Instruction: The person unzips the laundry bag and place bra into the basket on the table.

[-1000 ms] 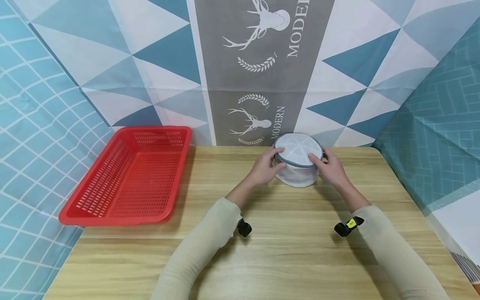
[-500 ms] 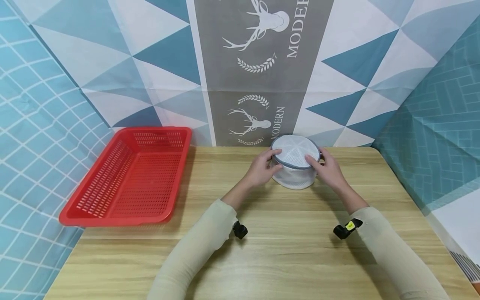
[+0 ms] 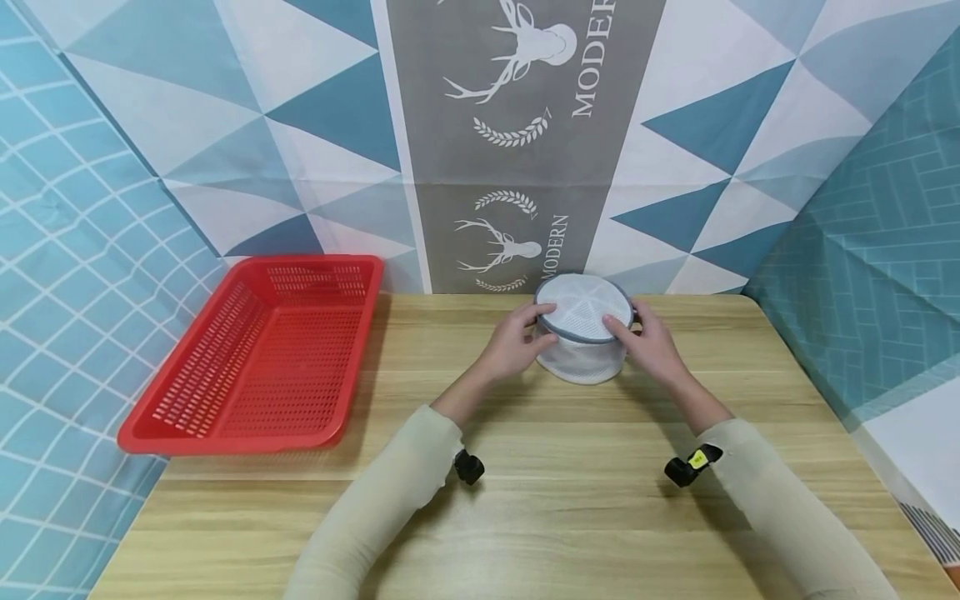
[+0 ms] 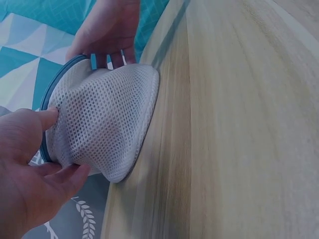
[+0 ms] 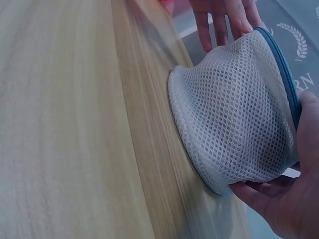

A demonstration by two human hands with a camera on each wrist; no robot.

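A round white mesh laundry bag [image 3: 585, 309] with a blue-grey zipped rim stands on the table near its back edge, its top facing up. My left hand [image 3: 513, 343] grips the bag's left side, thumb on the mesh below the rim in the left wrist view. Opposite it, my right hand [image 3: 652, 346] holds the right side, its thumb over the top edge. Both wrist views show the mesh wall [image 4: 102, 112] creased inward, and the bag's base [image 5: 192, 144] meets the wood. Some fingertips are hidden behind the bag.
A red plastic basket [image 3: 348, 408] with perforated walls stands at the left of the wooden table [image 3: 570, 517]. Patterned wall sheets [image 3: 517, 167] rise behind the table's back edge and along both sides. Each sleeve carries a small black device [image 3: 468, 467].
Both hands and the bag have shifted slightly left and a little nearer to me. The grip on the bag looks the same, and the basket stays in place.
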